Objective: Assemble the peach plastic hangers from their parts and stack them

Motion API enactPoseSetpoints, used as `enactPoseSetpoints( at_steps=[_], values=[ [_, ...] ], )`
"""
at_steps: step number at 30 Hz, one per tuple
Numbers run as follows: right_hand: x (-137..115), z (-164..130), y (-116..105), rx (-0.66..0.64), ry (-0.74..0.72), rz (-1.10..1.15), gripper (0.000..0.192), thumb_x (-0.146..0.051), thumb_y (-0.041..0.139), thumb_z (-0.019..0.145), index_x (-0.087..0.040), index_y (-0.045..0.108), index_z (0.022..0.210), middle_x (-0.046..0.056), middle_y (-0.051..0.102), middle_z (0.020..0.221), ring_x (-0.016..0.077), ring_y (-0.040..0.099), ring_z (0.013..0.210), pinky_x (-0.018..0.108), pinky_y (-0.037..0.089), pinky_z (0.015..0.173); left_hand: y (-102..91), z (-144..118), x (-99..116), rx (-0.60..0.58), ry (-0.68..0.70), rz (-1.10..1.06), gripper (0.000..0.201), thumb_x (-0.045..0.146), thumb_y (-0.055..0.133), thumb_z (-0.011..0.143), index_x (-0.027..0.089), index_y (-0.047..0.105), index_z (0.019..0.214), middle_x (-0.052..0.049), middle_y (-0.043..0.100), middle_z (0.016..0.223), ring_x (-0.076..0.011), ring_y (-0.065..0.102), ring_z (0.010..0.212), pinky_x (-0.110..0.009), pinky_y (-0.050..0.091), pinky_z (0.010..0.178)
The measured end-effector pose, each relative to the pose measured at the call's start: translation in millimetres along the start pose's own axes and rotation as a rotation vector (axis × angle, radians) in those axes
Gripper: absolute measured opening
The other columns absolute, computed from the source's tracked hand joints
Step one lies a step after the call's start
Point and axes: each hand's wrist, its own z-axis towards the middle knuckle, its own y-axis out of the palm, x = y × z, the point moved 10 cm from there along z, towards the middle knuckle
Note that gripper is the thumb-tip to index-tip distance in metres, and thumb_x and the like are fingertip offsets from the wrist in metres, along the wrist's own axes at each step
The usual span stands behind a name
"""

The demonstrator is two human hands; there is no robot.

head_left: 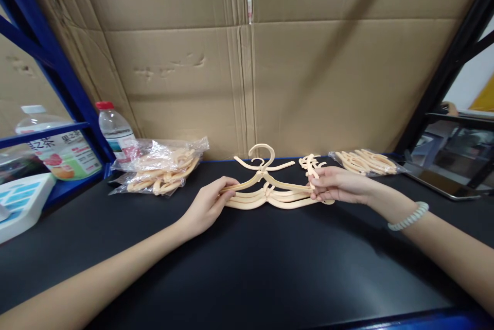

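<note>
In the middle of the head view is a cream plastic clothes hanger, its hook pointing away from me. My left hand pinches the tip of its left arm between thumb and fingers. At the other end, my right hand is closed around the right tip, with a small cream piece also between its fingers. Below the held hanger lie several similar hanger parts stacked on the black table. Another curved cream piece lies behind the hook. Small loose cream pieces are heaped just beyond my right hand.
Plastic bags of cream parts lie at left and right. A red-capped bottle and a larger labelled bottle stand at far left, near a white-and-blue tray. Cardboard walls the back; a dark flat panel is at right.
</note>
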Motion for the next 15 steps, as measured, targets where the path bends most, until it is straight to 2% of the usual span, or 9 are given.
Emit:
enactPoseSetpoints(
  at_steps=[10, 15],
  values=[
    [-0.9, 1.5, -3.5, 0.081, -0.046, -0.004, 0.034, -0.033, 0.084, 0.062, -0.017, 0.055, 0.069, 0.0, 0.063, 0.067, 0.0102, 0.062, 0.064, 0.022, 0.054, 0.065, 0.5, 0.7, 2.1, -0.002, 0.016, 0.039, 0.019, 0.027, 0.043, 0.094, 0.018, 0.056, 0.104, -0.002, 0.062, 0.088, -0.0145, 0.058, 0.076, -0.024, 0.046, 0.068],
    [-2.6, 2.5, -9.5, 0.196, -0.094, -0.044, 0.033, -0.03, 0.083, 0.061, -0.018, 0.053, 0.067, -0.001, 0.06, 0.063, 0.0104, 0.061, 0.059, 0.023, 0.053, 0.058, 1.1, -0.3, 2.5, -0.01, 0.014, 0.061, 0.019, 0.028, 0.043, 0.094, 0.018, 0.056, 0.103, -0.002, 0.062, 0.087, -0.014, 0.057, 0.074, -0.023, 0.044, 0.066]
  ],
)
